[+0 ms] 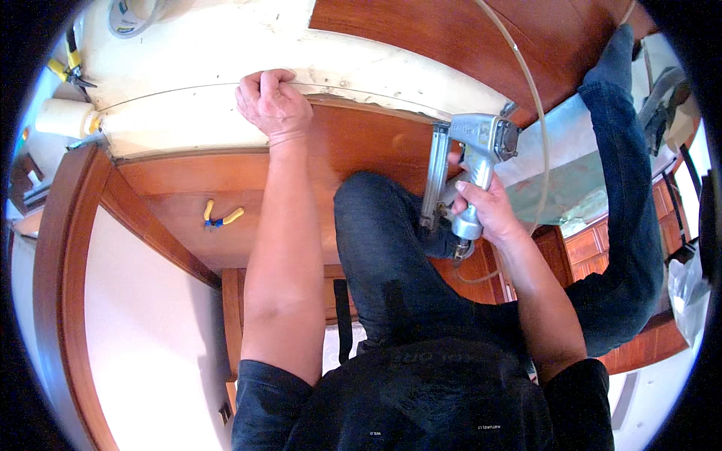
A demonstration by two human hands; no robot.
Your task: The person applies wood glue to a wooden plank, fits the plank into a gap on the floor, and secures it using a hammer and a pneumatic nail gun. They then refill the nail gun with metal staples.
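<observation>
My right hand [489,204] is wrapped round the handle of a silver pneumatic nail gun [478,143]. Its long magazine [434,180] stands nearly upright to the left of the handle, and a clear air hose [543,135] hangs beside it. My left hand [275,107] is closed with curled fingers at the near edge of a cream-coloured board [180,124]; whatever the fingers hold, if anything, is hidden. A thin dark line crosses the board up to that hand. Below the edge runs a reddish-brown wood panel [361,139].
Pliers with yellow handles [223,214] lie on the brown wood surface. At the far left are yellow-handled cutters [73,71], a white cylindrical bottle [64,118] and a roll of tape [131,16]. My bent knee [368,218] stands between my arms. A wooden post [64,248] rises at left.
</observation>
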